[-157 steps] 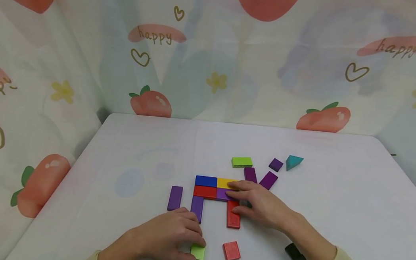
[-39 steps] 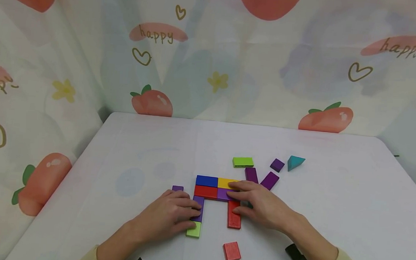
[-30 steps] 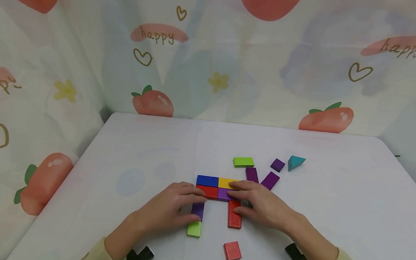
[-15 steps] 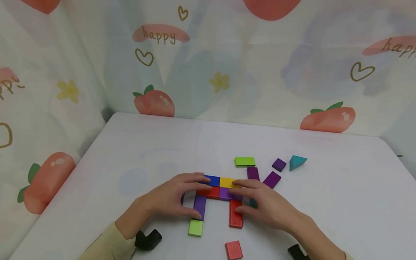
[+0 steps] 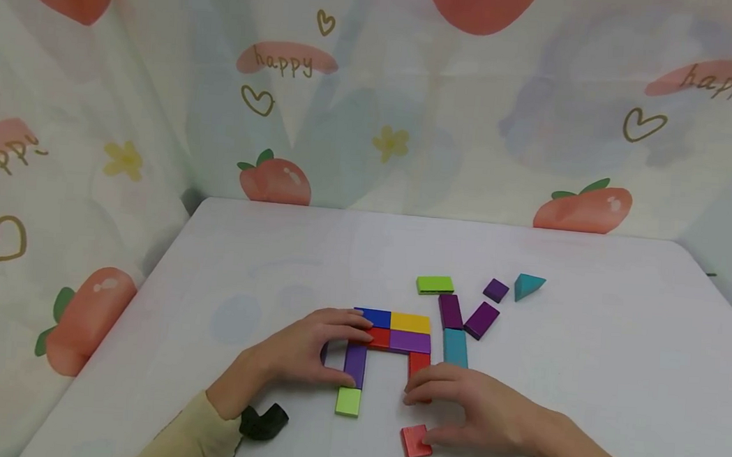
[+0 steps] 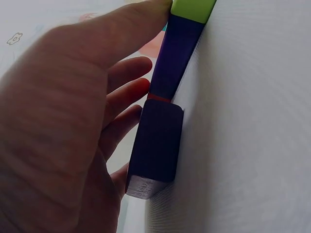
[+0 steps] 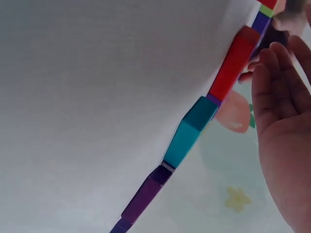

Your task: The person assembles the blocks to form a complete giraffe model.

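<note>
Left hand [image 5: 298,350], thumb and fingers wide, spans the blue block [image 5: 381,318], red block [image 5: 381,338] and purple block [image 5: 355,364]; right hand [image 5: 483,410] — thumb apart from fingers — is at the red square [image 5: 413,444].

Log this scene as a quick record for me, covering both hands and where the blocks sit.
Left hand: fingertips over the blue block and upper red block
Right hand: thumb at the red square block; contact unclear
Rectangle back row: blue block, yellow block
Rectangle front row: upper red block, purple block
Front left leg: long purple block, lime square block at its near end
Right of rectangle: teal block
Loose, far right: teal wedge
</note>
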`<act>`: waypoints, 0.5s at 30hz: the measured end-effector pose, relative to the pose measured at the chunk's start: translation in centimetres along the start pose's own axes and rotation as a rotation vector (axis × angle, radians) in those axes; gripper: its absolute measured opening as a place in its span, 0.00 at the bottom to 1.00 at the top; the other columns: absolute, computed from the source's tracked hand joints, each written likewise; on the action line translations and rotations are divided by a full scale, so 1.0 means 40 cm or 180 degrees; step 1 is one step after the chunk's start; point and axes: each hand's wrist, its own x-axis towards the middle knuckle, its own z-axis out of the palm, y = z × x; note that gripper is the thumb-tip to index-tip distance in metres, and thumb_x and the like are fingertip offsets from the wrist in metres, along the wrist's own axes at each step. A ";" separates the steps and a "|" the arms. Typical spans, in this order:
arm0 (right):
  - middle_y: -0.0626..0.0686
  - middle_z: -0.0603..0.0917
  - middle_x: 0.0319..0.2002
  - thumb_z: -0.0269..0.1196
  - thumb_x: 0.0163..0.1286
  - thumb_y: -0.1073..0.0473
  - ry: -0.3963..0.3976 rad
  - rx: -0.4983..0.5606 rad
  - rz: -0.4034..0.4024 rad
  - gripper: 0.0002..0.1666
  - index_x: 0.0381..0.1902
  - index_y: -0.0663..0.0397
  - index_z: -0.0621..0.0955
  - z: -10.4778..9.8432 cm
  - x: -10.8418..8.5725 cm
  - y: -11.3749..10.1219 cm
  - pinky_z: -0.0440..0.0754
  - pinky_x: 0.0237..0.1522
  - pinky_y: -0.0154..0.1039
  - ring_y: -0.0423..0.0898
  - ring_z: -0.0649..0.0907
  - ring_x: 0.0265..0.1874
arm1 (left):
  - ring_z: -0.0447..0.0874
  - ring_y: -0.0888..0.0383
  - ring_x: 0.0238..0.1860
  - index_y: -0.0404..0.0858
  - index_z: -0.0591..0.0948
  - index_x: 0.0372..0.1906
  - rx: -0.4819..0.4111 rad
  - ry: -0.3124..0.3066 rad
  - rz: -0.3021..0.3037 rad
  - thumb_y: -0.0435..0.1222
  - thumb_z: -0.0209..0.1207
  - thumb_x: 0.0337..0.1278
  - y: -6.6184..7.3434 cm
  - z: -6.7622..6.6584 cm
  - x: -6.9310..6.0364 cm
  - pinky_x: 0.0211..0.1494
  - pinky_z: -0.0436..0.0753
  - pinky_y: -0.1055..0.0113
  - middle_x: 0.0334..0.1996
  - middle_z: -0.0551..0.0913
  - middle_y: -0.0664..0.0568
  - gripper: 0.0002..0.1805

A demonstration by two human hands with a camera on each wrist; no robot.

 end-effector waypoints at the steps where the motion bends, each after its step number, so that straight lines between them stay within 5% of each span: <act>1: 0.40 0.79 0.58 0.66 0.71 0.42 -0.0064 0.0022 -0.0005 0.20 0.58 0.36 0.83 0.001 -0.004 -0.001 0.82 0.55 0.39 0.40 0.77 0.57 | 0.56 0.60 0.75 0.52 0.79 0.66 -0.0004 0.0000 0.0002 0.52 0.72 0.54 0.001 0.000 0.000 0.75 0.62 0.56 0.71 0.68 0.65 0.33; 6: 0.39 0.80 0.56 0.64 0.72 0.42 -0.0266 -0.0021 -0.0108 0.19 0.58 0.35 0.83 0.010 -0.014 -0.001 0.82 0.53 0.37 0.39 0.77 0.56 | 0.55 0.61 0.75 0.52 0.79 0.66 0.0006 -0.0023 -0.0040 0.52 0.72 0.55 0.002 0.001 -0.001 0.75 0.62 0.56 0.71 0.67 0.66 0.33; 15: 0.38 0.83 0.49 0.66 0.73 0.50 -0.0146 -0.0288 -0.0418 0.14 0.54 0.40 0.85 0.022 -0.019 -0.003 0.83 0.50 0.35 0.36 0.79 0.50 | 0.56 0.60 0.75 0.53 0.79 0.66 0.0017 -0.0042 -0.0061 0.52 0.71 0.55 0.003 0.004 0.003 0.74 0.63 0.55 0.71 0.67 0.66 0.32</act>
